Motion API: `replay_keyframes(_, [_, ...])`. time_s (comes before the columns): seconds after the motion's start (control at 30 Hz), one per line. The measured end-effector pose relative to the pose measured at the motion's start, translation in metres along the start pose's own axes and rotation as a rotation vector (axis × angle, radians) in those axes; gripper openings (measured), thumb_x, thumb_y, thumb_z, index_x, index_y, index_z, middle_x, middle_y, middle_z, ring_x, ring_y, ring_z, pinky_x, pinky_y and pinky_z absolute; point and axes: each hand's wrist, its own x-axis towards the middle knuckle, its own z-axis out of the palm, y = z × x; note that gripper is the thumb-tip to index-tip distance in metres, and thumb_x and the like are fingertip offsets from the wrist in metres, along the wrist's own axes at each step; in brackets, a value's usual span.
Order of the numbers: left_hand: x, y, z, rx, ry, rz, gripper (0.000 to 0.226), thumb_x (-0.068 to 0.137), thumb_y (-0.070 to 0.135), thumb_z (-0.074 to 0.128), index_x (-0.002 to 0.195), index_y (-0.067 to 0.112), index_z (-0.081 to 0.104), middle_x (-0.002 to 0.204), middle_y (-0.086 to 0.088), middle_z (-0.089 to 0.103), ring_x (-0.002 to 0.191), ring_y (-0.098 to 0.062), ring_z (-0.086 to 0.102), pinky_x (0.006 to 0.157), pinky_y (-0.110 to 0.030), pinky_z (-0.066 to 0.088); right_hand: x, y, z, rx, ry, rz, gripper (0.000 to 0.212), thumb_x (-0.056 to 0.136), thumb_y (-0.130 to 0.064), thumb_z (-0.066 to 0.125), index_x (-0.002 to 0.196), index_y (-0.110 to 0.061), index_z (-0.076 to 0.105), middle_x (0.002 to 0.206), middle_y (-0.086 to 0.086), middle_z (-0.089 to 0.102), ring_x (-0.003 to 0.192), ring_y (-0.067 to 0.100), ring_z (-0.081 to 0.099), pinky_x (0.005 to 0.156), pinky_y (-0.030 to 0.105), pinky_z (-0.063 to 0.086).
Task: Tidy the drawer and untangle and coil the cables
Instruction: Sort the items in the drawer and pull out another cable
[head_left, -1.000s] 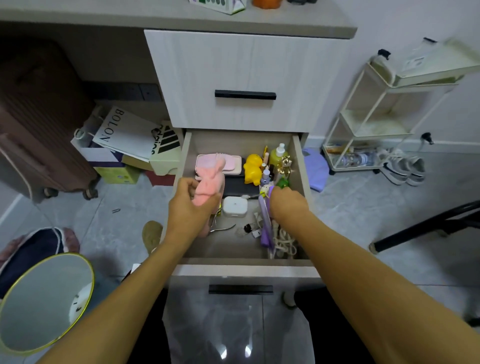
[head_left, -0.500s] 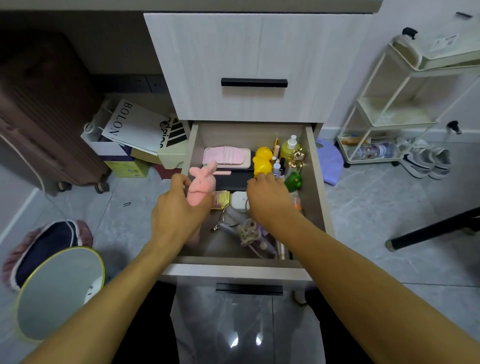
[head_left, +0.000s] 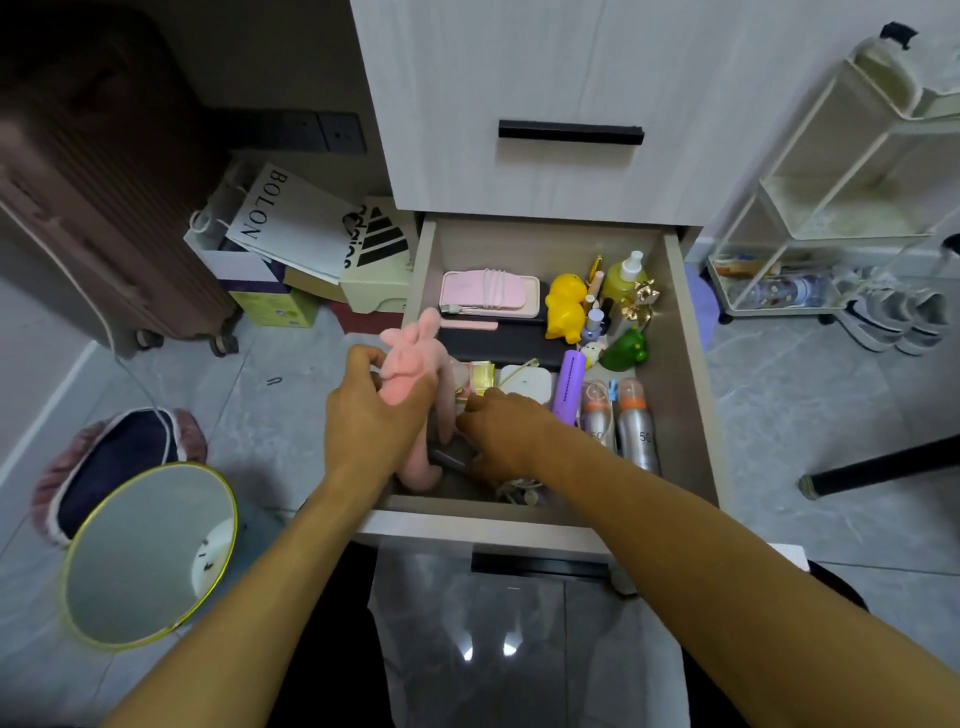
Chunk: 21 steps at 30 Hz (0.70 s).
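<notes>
The lower drawer is pulled out and full of small items. My left hand is shut on a pink plush rabbit, holding it upright at the drawer's left side. My right hand reaches down into the front middle of the drawer, fingers curled over small things; what it grips is hidden. A tangle of pale cable lies just beneath it near the front wall. A pink case wrapped with a white cable lies at the back left.
In the drawer: a yellow duck, green bottle, green frog, purple tube, two silver spray cans, white box. A bin stands at my left, bags and a suitcase behind, a cart at right.
My right hand moved from the drawer's right side to its front middle, uncovering the purple tube and spray cans. My left hand still holds the rabbit.
</notes>
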Motion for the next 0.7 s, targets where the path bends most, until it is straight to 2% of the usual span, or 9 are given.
replay_keyframes(0.07, [0.002,-0.004,-0.001,0.016,0.008,0.010,0.037,0.085,0.041,0.070,0.106,0.020,0.047,0.079,0.006,0.059,0.072,-0.009,0.060,0.061,-0.032,0.052,0.014,0.001,0.014,0.036,-0.100,0.034,0.064,0.085,-0.044,0.064,0.141,-0.021,0.041,0.133,0.007,0.050,0.119,0.029,0.051,0.091,0.037,0.044])
replay_keyframes(0.13, [0.000,-0.004,0.001,0.010,0.025,0.025,0.037,0.085,0.040,0.070,0.105,0.019,0.047,0.078,0.005,0.059,0.073,-0.010,0.060,0.062,-0.033,0.051,0.021,0.006,0.025,-0.003,-0.123,0.062,0.086,0.077,-0.043,0.072,0.147,-0.021,0.028,0.144,0.008,0.040,0.126,0.032,0.045,0.098,0.042,0.043])
replay_keyframes(0.23, [0.004,-0.005,0.002,0.039,0.032,0.036,0.038,0.084,0.043,0.070,0.102,0.022,0.044,0.077,0.004,0.059,0.072,-0.010,0.059,0.062,-0.029,0.049,0.033,0.011,0.032,-0.100,-0.070,0.046,0.097,0.076,-0.039,0.073,0.151,-0.019,0.015,0.148,0.010,0.029,0.124,0.034,0.045,0.091,0.041,0.047])
replay_keyframes(0.3, [0.005,-0.007,0.001,0.041,0.031,0.024,0.038,0.084,0.043,0.070,0.102,0.023,0.043,0.076,0.009,0.057,0.071,-0.006,0.058,0.059,-0.025,0.047,0.038,0.011,0.033,-0.065,-0.048,0.058,0.096,0.077,-0.036,0.073,0.151,-0.021,0.014,0.145,0.009,0.029,0.119,0.033,0.049,0.082,0.039,0.048])
replay_keyframes(0.33, [0.005,-0.009,0.002,0.041,0.030,0.019,0.038,0.084,0.042,0.070,0.103,0.023,0.043,0.075,0.011,0.055,0.070,-0.005,0.057,0.058,-0.022,0.045,0.040,0.010,0.035,-0.045,-0.052,0.073,0.095,0.077,-0.035,0.074,0.151,-0.020,0.016,0.144,0.010,0.028,0.118,0.033,0.050,0.082,0.040,0.048])
replay_keyframes(0.43, [0.006,-0.010,0.002,0.044,0.038,0.024,0.039,0.085,0.039,0.072,0.105,0.019,0.045,0.075,0.012,0.054,0.067,-0.003,0.055,0.055,-0.013,0.040,0.043,0.007,0.040,0.048,-0.061,0.135,0.087,0.080,-0.033,0.073,0.148,-0.012,0.023,0.144,0.015,0.033,0.125,0.035,0.045,0.098,0.042,0.044])
replay_keyframes(0.5, [0.006,-0.012,0.003,0.023,0.040,0.016,0.042,0.084,0.038,0.073,0.108,0.015,0.047,0.077,0.008,0.056,0.068,-0.006,0.056,0.056,-0.013,0.040,0.046,0.005,0.043,0.128,-0.027,0.195,0.074,0.084,-0.039,0.068,0.142,-0.011,0.034,0.139,0.015,0.043,0.125,0.034,0.045,0.101,0.043,0.043])
replay_keyframes(0.6, [0.006,-0.012,0.003,0.009,0.050,-0.011,0.041,0.084,0.039,0.073,0.107,0.017,0.046,0.077,0.010,0.055,0.069,-0.003,0.056,0.055,-0.010,0.039,0.054,0.002,0.046,0.162,0.031,0.296,0.062,0.086,-0.058,0.058,0.128,-0.013,0.051,0.120,0.013,0.059,0.109,0.031,0.055,0.090,0.041,0.048])
replay_keyframes(0.7, [0.005,-0.012,0.004,0.011,0.058,0.009,0.040,0.084,0.037,0.073,0.105,0.018,0.045,0.076,0.013,0.053,0.068,-0.001,0.054,0.054,-0.006,0.040,0.064,-0.005,0.048,0.207,0.029,0.368,0.056,0.086,-0.050,0.062,0.124,-0.010,0.050,0.116,0.012,0.062,0.106,0.031,0.058,0.087,0.039,0.049])
